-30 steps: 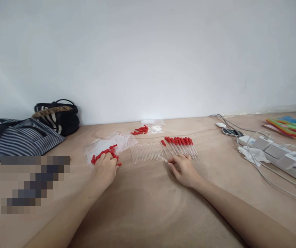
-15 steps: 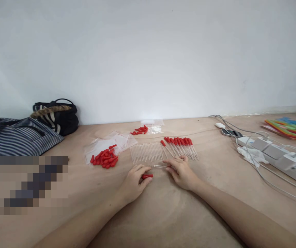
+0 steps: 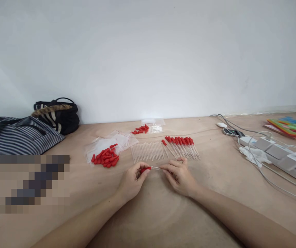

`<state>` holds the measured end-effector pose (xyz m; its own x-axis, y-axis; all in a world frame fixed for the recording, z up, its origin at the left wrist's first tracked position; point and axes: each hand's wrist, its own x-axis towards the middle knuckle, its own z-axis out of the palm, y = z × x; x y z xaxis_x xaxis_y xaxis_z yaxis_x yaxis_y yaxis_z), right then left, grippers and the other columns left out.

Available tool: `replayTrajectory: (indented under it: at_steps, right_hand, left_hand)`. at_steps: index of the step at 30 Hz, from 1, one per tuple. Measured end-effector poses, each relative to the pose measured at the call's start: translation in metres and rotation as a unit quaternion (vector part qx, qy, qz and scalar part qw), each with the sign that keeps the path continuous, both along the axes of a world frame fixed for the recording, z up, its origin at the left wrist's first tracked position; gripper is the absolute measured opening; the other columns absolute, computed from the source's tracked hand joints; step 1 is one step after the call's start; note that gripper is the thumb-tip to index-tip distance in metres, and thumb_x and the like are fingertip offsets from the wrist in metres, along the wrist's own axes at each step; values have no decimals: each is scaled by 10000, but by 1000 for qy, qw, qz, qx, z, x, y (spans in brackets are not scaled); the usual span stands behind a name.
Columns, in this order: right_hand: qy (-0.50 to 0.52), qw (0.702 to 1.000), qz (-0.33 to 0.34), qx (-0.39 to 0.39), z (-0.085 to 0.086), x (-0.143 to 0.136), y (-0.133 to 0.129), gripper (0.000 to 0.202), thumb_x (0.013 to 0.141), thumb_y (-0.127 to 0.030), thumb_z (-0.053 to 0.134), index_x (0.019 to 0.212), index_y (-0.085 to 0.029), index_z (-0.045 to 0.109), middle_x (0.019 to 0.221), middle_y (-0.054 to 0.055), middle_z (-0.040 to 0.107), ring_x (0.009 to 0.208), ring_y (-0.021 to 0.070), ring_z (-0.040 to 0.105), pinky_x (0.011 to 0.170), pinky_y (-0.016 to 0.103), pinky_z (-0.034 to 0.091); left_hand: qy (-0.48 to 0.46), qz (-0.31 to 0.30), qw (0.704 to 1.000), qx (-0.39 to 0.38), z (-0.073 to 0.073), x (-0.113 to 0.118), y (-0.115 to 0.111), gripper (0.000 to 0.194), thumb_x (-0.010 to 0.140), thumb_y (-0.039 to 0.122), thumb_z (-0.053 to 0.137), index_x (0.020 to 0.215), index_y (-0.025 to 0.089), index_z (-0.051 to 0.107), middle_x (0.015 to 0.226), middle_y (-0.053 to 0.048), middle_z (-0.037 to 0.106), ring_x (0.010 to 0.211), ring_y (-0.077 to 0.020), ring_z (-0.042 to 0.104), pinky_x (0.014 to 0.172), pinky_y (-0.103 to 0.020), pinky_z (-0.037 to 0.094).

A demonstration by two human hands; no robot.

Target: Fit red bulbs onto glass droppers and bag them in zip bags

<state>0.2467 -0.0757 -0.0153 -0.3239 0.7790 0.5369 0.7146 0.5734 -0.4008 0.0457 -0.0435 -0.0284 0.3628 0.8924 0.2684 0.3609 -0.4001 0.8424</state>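
Between thumb and fingers, my left hand (image 3: 133, 179) pinches a red rubber dropper bulb (image 3: 145, 169). My right hand (image 3: 180, 175) grips a clear glass dropper tube (image 3: 155, 168), whose left end meets the mouth of the bulb; whether it sits inside cannot be made out. Just beyond my hands lies a row of bare glass tubes (image 3: 148, 151). To its right are several droppers with red bulbs fitted (image 3: 182, 146), laid side by side. A pile of loose red bulbs (image 3: 106, 158) rests on a clear plastic bag (image 3: 93, 146) at the left.
Farther back, a few more red bulbs (image 3: 141, 129) lie by another plastic bag (image 3: 153, 122) with tubes. A power strip (image 3: 279, 151) with chargers and cables occupies the right side. Striped bag (image 3: 21, 137) and black bag (image 3: 65, 119) stand at the left near the wall.
The tube's left end has come together with the bulb's mouth. My left hand has lifted the bulb slightly, and my right hand has shifted a little with the tube.
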Motion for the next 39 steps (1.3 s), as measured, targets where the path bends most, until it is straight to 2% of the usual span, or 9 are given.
replayTrajectory:
  at_steps: [10,17,23,32,39]
  right_hand:
    - [-12,999,33,15,-6,-7,-6,257,823,-133,405,975,-196,601,688,3,588,637,113,512,790,344,240]
    - [-48,995,66,65,-4,2,-4,352,777,-74,382,1019,-207,600,694,5,574,639,119,509,803,368,222]
    - [-66,990,77,95,-3,5,-2,449,693,-22,368,1023,-213,604,664,-1,545,620,118,486,774,354,225]
    - [-62,991,70,95,-3,-2,-1,369,762,-66,378,1009,-220,605,662,-3,548,607,114,481,761,341,225]
    - [-73,990,78,94,-3,-2,1,349,744,-52,379,950,-207,615,665,-6,563,612,102,487,764,327,221]
  left_hand:
    - [-68,26,997,-23,6,3,-3,133,739,271,564,809,160,589,746,-21,647,695,-151,611,644,-264,499]
    - [-98,7,993,-69,2,1,-6,141,689,250,620,791,153,625,720,-29,677,663,-148,619,616,-250,500]
    - [-91,-7,993,-75,2,3,-7,152,676,259,636,778,147,651,685,-32,683,619,-142,610,572,-241,497]
    - [-75,-11,995,-67,1,4,-7,154,662,276,659,744,146,659,655,-30,682,585,-145,607,553,-246,503]
    - [-44,-8,997,-57,3,3,-8,143,668,267,653,752,154,676,695,-33,696,626,-158,621,599,-262,511]
